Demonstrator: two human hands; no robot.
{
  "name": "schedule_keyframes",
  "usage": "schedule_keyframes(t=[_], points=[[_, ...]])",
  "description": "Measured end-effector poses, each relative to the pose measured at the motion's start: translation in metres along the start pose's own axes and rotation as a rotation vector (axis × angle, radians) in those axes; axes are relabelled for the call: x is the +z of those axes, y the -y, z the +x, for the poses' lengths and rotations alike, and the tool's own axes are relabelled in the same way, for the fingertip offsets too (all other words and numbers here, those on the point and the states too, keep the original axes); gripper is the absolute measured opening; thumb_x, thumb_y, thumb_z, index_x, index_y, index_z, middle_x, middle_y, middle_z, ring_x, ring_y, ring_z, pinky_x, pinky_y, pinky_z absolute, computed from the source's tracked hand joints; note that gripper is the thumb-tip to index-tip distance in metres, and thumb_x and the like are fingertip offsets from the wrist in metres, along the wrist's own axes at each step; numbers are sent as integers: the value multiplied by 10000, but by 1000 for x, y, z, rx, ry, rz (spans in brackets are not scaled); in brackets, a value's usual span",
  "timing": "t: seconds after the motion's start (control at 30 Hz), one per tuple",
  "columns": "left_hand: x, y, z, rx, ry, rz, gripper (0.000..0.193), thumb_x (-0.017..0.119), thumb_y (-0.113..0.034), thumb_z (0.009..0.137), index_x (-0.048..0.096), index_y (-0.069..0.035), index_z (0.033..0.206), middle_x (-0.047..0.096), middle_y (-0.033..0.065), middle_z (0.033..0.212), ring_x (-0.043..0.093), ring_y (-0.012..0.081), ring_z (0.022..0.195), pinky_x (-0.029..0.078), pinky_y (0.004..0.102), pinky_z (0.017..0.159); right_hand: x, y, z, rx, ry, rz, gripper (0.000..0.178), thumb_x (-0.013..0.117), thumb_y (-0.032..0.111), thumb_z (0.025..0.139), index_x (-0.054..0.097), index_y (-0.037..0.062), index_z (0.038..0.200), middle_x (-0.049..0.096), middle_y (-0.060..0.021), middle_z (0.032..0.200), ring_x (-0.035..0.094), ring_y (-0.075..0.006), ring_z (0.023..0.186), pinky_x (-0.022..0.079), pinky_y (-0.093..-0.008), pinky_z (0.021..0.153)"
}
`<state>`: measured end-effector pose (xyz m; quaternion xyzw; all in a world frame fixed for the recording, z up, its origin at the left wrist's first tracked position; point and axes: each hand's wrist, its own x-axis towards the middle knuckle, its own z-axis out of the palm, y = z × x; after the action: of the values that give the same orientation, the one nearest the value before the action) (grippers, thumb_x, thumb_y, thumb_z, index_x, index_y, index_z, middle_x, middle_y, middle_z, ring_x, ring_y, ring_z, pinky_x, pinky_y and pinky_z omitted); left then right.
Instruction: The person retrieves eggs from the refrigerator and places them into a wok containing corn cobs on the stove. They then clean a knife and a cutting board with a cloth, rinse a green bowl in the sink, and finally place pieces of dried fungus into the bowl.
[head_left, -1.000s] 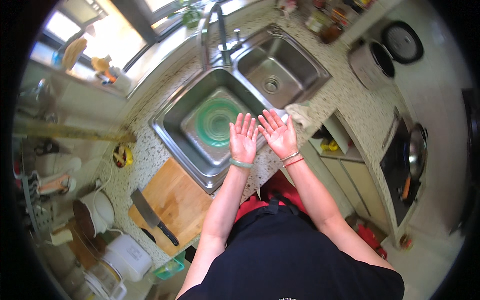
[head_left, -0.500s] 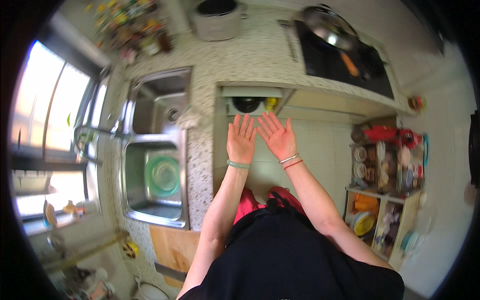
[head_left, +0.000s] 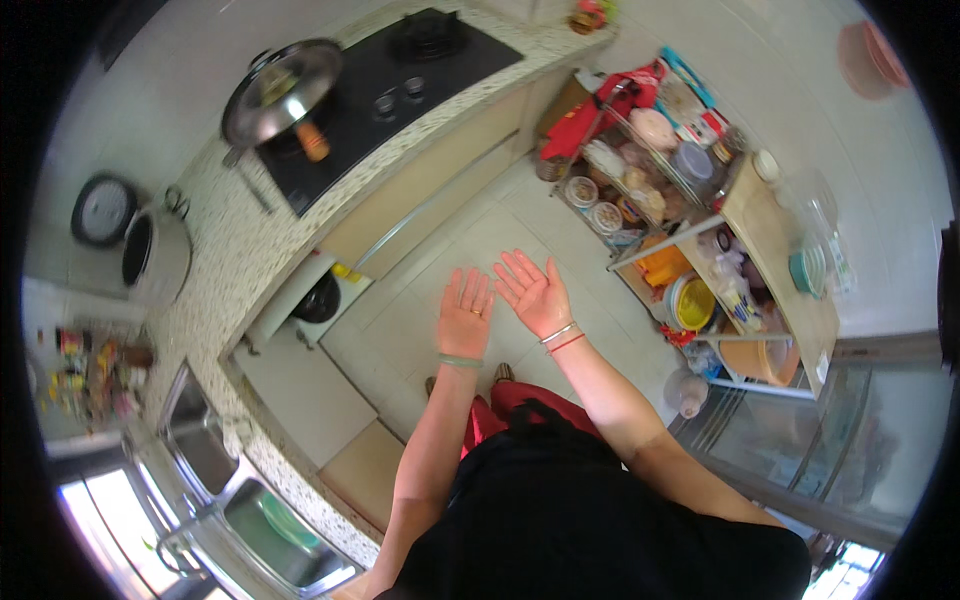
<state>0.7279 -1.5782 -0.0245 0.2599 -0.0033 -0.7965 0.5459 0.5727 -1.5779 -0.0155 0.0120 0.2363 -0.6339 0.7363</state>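
My left hand [head_left: 465, 313] and my right hand [head_left: 530, 291] are held out side by side, palms up, fingers spread, over the pale tiled floor [head_left: 480, 225]. Neither holds anything. A green band circles the left wrist and there is a ring on one finger; thin bracelets, one of them red, sit on the right wrist. The hands nearly touch at the thumbs.
A speckled counter [head_left: 230, 250] runs along the left with a black hob [head_left: 380, 75], a lidded pan [head_left: 280, 90], a rice cooker [head_left: 150, 250] and a steel sink [head_left: 250, 510]. An open wire rack [head_left: 690, 240] crowded with bowls and containers stands at the right.
The view has swung from the sink, past the counter, to the floor between hob and rack. Both hands stay out in front, palms up, in the same pose.
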Motion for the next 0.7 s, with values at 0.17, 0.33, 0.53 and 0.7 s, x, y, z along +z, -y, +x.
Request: schedule_keyframes(t=[0.17,0.33,0.53,0.7], points=[[40,71,53,-232,108,117,461,406,-325,998,359,-166,1428,356,63,1467,338,239,1348,284,412,1113,-40,81,-16,-202,-115,97,609,348,509,981,387,54,1383,431,-118,1427,405,-294,1309,304,-443,1099],[66,123,99,-447,126,188,452,442,-297,988,380,-171,1418,374,62,1449,353,231,1333,320,406,1096,-74,135,-16,-333,-238,183,560,388,471,982,416,61,1363,476,-107,1391,437,-283,1283,341,-430,1076],[95,157,153,-590,24,260,452,410,-270,989,364,-160,1425,378,92,1446,373,258,1321,332,413,1090,-101,176,14,-410,-307,283,518,408,446,981,458,66,1329,504,-101,1365,482,-275,1241,381,-429,1045],[109,170,200,-639,61,292,445,373,-254,992,368,-156,1426,387,102,1443,390,261,1313,334,419,1087,-126,209,52,-447,-308,315,498,428,431,975,480,65,1310,527,-98,1343,502,-269,1224,391,-426,1035]])
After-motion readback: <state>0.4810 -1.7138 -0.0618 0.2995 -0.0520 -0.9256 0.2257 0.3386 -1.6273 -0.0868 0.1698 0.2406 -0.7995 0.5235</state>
